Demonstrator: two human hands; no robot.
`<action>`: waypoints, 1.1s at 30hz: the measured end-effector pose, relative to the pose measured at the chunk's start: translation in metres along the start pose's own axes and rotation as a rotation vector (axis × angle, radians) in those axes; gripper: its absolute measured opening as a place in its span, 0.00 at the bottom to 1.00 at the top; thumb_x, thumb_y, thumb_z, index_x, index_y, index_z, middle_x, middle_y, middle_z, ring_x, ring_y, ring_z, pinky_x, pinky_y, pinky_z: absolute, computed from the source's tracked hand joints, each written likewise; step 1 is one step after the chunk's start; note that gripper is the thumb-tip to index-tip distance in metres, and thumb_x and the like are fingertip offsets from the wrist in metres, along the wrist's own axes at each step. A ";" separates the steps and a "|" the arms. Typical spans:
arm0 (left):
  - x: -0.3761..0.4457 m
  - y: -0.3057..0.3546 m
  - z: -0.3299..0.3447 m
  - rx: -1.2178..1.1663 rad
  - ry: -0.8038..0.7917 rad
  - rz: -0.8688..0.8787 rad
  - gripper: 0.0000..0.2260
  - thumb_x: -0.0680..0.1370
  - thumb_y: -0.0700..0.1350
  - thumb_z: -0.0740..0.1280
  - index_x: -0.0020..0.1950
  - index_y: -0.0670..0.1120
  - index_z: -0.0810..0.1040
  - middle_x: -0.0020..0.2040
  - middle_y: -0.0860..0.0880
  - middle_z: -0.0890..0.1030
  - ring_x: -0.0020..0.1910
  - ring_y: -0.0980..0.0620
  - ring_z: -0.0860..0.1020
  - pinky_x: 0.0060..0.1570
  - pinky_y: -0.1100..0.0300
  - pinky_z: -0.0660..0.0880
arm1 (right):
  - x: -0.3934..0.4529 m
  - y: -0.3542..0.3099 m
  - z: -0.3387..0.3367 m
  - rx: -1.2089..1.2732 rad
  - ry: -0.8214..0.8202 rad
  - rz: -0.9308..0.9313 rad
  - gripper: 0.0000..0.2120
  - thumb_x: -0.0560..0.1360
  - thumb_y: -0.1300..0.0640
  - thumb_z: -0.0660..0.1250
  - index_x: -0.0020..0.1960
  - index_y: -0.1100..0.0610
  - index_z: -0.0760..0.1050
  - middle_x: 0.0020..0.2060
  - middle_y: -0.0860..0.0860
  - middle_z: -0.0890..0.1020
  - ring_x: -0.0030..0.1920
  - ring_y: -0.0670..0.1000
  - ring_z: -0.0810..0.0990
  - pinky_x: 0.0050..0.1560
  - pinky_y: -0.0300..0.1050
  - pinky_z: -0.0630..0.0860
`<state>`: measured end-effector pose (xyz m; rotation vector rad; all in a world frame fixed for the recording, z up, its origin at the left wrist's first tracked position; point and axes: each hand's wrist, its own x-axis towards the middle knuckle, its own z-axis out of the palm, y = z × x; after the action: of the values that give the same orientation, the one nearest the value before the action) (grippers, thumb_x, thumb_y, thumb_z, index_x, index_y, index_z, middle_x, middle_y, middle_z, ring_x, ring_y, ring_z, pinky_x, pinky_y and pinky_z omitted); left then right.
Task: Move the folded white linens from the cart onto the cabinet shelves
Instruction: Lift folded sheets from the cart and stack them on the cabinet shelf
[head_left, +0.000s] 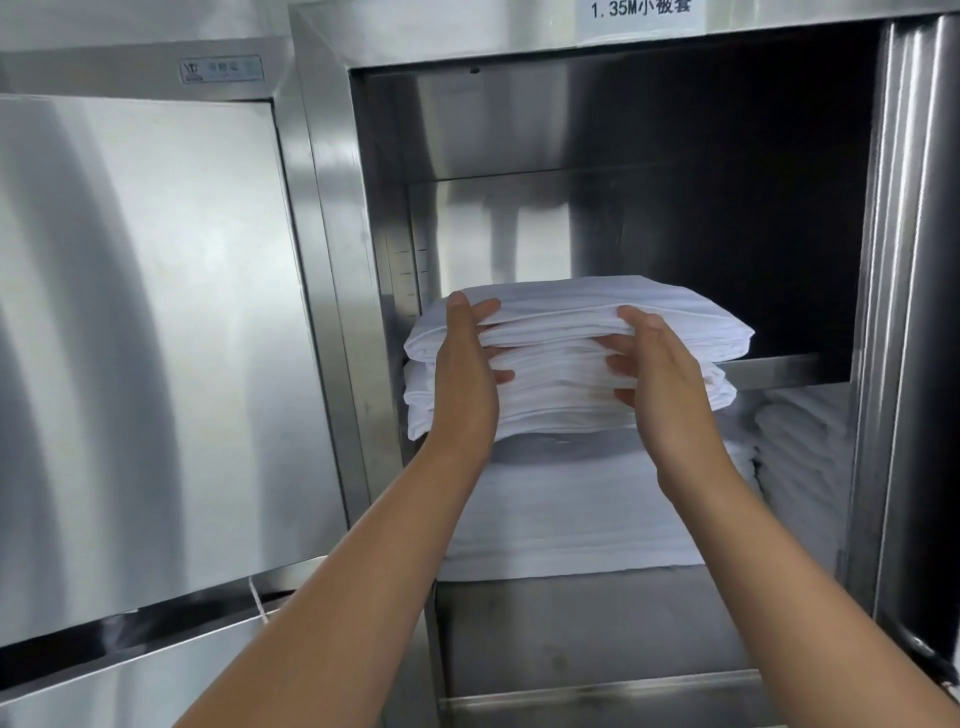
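Folded linens (566, 358) soft, floppy; stack clasped at both ends by left hand (465, 374) and right hand (662, 384); best supported underneath

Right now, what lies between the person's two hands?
In the head view, the stack of folded white linens fills the stretch; the left hand and right hand grip its near edge.

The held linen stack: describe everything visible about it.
The linen stack is several folded white sheets, soft cloth with creased, layered edges facing the camera. It is held level at the open front of the steel cabinet, partly over the upper shelf. The left hand grips its left edge, thumb on top; the right hand grips the front right, fingers curled into the layers. More white linens lie on the shelf below.
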<state>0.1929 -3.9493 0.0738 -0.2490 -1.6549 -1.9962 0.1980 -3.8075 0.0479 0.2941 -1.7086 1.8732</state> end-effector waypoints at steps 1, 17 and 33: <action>0.000 -0.001 -0.001 -0.001 0.001 0.002 0.26 0.85 0.61 0.47 0.63 0.48 0.79 0.57 0.49 0.82 0.56 0.49 0.80 0.57 0.54 0.77 | -0.001 0.002 0.001 -0.023 0.005 -0.017 0.17 0.85 0.48 0.51 0.67 0.45 0.73 0.55 0.42 0.82 0.59 0.43 0.78 0.69 0.51 0.71; -0.002 -0.008 -0.015 0.212 -0.061 0.221 0.12 0.84 0.47 0.60 0.64 0.50 0.80 0.53 0.58 0.82 0.52 0.56 0.82 0.51 0.57 0.79 | -0.004 0.014 -0.003 -0.312 -0.033 -0.187 0.17 0.82 0.46 0.59 0.70 0.43 0.69 0.56 0.39 0.80 0.52 0.35 0.77 0.53 0.37 0.71; 0.059 0.036 -0.024 0.940 0.099 0.525 0.10 0.79 0.48 0.60 0.46 0.51 0.80 0.36 0.55 0.78 0.37 0.55 0.76 0.39 0.59 0.73 | 0.042 -0.021 0.016 -0.632 0.020 -0.454 0.14 0.80 0.51 0.63 0.65 0.51 0.70 0.37 0.44 0.78 0.38 0.45 0.76 0.41 0.46 0.72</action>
<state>0.1660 -3.9930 0.1266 -0.1915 -1.9993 -0.7249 0.1726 -3.8112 0.0902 0.3619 -1.9203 0.9565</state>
